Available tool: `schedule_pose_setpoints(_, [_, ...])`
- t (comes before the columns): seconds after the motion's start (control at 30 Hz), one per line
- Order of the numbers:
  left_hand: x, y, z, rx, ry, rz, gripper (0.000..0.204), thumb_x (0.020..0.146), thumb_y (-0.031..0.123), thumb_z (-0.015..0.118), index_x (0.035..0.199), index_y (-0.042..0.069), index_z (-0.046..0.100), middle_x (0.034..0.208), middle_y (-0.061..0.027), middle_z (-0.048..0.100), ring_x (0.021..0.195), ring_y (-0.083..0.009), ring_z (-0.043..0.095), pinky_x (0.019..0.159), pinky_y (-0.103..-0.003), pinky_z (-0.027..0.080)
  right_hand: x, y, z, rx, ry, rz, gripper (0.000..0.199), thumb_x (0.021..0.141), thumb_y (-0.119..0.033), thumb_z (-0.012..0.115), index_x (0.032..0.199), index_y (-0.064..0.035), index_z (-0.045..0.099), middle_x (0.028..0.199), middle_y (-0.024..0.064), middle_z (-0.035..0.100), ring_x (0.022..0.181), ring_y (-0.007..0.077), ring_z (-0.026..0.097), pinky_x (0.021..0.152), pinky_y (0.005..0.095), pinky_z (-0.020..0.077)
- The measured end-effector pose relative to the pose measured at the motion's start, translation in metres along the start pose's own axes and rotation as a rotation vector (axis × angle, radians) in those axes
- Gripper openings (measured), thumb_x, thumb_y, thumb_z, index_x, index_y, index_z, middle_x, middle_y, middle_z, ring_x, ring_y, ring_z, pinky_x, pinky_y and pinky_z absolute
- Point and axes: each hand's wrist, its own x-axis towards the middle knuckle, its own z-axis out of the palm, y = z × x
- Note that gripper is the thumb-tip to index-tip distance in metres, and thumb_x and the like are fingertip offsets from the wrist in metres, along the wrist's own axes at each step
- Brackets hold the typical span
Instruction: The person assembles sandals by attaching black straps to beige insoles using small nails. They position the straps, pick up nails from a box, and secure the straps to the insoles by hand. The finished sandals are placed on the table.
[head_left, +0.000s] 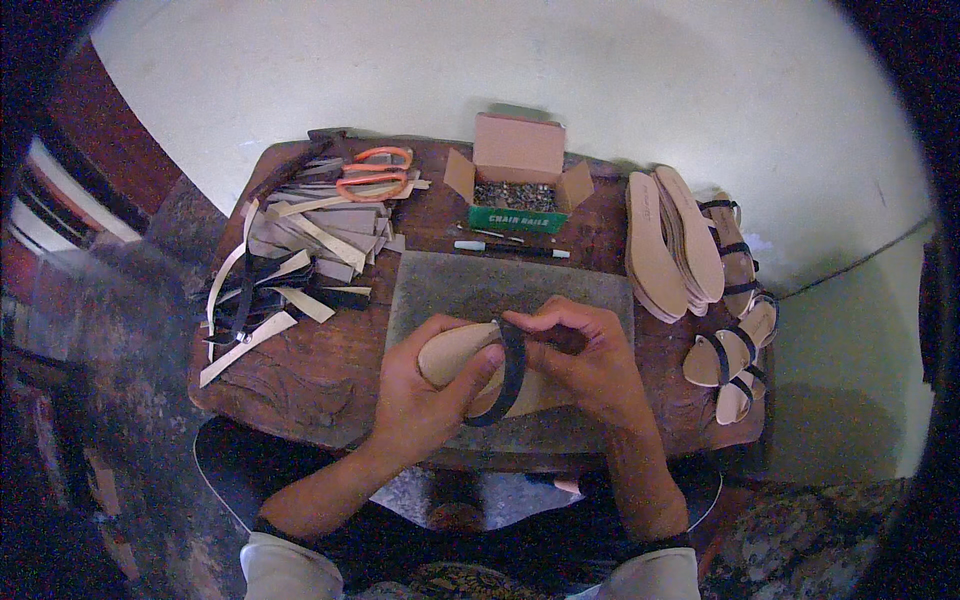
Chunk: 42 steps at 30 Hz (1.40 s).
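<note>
Over a grey work mat (430, 285), my two hands hold a tan sandal sole (452, 352) with a black strap (513, 375) looped across it. My left hand (415, 390) is closed around the sole's rounded end, its thumb pressed on the top face. With thumb and forefinger, my right hand (585, 350) pinches the strap near its upper end, at the sole's far edge. A small shiny spot shows where strap and sole meet there. The right hand's other fingers are curled and partly hidden, and the sole's right part runs behind that hand.
An open green box (515, 217) of small nails stands at the back, a marker pen (512, 249) before it. Orange-handled scissors (375, 178) lie on grey and tan strips (320, 225) at left. Stacked soles (660, 245) and strapped sandals (735, 355) occupy the wooden table's (320, 385) right side.
</note>
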Motion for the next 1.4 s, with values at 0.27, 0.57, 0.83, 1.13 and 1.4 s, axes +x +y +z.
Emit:
schedule_pose_setpoints(0.27, [0.000,0.003,0.000,0.027,0.008,0.022,0.015,0.086,0.014,0.066,0.092,0.001,0.061,0.080,-0.0040,0.065,0.073,-0.0073,0.060,0.062,-0.023,0.049,-0.001,-0.003,0.001,0.004,-0.004,0.014,0.026,0.073,-0.001,0.071,0.099,-0.0055,0.069,0.087,0.0056,0.066,0.082,0.0125,0.062,0.076,0.0251,0.0475])
schedule_pose_setpoints(0.57, [-0.001,-0.002,0.000,0.036,0.035,0.048,0.014,0.085,0.013,0.066,0.089,0.000,0.062,0.077,-0.0037,0.064,0.071,-0.0073,0.059,0.060,-0.022,0.048,-0.001,0.002,0.004,-0.013,0.020,0.020,0.021,0.076,-0.004,0.070,0.096,-0.0074,0.070,0.080,0.0054,0.064,0.073,0.0112,0.060,0.068,0.0249,0.0466])
schedule_pose_setpoints(0.83, [-0.002,-0.005,0.001,0.066,0.051,0.084,0.015,0.086,0.015,0.065,0.090,0.000,0.062,0.079,-0.0052,0.063,0.073,-0.0094,0.059,0.063,-0.024,0.048,0.000,0.000,0.007,0.001,0.030,0.057,0.010,0.078,0.002,0.067,0.087,0.0000,0.068,0.080,0.0024,0.063,0.075,0.0074,0.057,0.070,0.0222,0.0457])
schedule_pose_setpoints(1.13, [-0.002,-0.005,0.001,0.125,0.039,0.164,0.018,0.088,0.017,0.063,0.094,0.000,0.062,0.080,-0.0056,0.063,0.073,-0.0105,0.060,0.064,-0.024,0.048,-0.002,-0.001,0.006,0.098,0.003,0.120,0.014,0.080,-0.002,0.066,0.094,-0.0011,0.066,0.083,0.0026,0.064,0.076,0.0073,0.058,0.070,0.0223,0.0463])
schedule_pose_setpoints(1.4, [0.004,-0.005,0.000,-0.059,0.024,-0.039,0.020,0.088,0.020,0.063,0.096,0.002,0.063,0.084,-0.0039,0.065,0.076,-0.0093,0.061,0.066,-0.023,0.049,0.005,-0.006,0.006,0.068,-0.010,0.158,0.017,0.081,-0.004,0.066,0.098,-0.0015,0.064,0.095,0.0040,0.066,0.086,0.0095,0.060,0.078,0.0251,0.0483])
